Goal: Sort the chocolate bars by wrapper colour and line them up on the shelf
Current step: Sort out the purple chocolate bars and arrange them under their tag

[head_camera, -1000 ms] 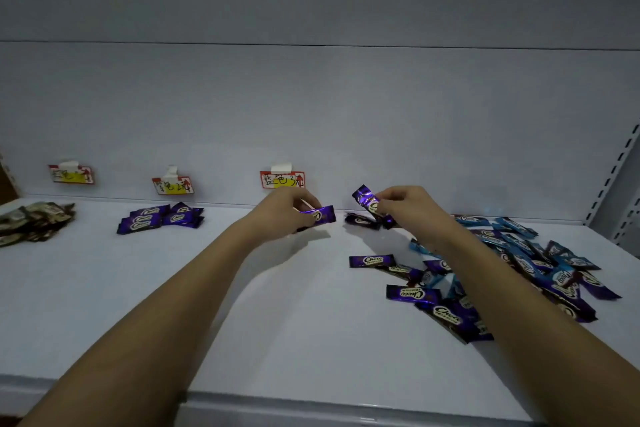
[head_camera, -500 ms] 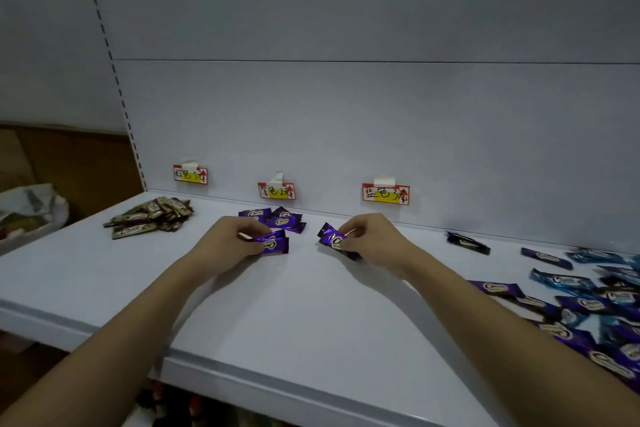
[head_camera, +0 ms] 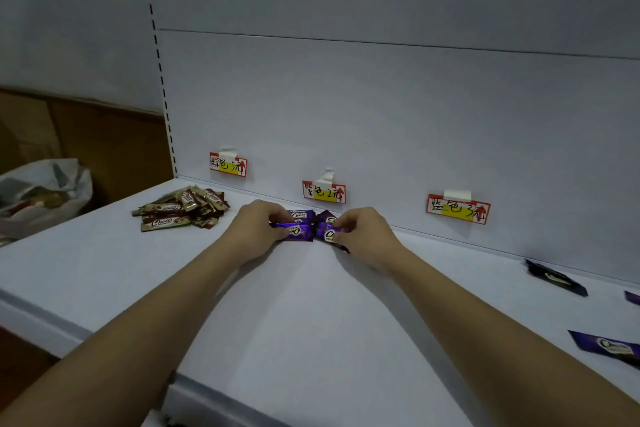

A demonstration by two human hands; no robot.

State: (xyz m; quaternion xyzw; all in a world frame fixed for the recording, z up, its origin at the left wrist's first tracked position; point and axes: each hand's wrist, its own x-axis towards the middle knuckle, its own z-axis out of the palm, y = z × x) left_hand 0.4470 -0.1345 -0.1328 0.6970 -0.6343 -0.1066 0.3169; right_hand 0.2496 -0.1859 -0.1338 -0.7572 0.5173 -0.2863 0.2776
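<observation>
Both hands rest on the white shelf at the small pile of purple bars under the middle price tag. My left hand pinches a purple bar that lies flat at the pile's front. My right hand grips another purple bar just to its right, pressed against the pile. A heap of brown-and-gold bars lies to the left under the brown tag. Loose bars remain at the right: a dark one and a purple one.
A blue-labelled tag is taped on the back panel to the right, with bare shelf below it. Left of the shelf upright a white plastic bag sits against a wooden wall. The shelf's front edge runs diagonally at lower left.
Both hands carried their purple bars leftward from the mixed pile to the purple pile under the middle tag and lowered them onto the shelf. The view turned left with them.
</observation>
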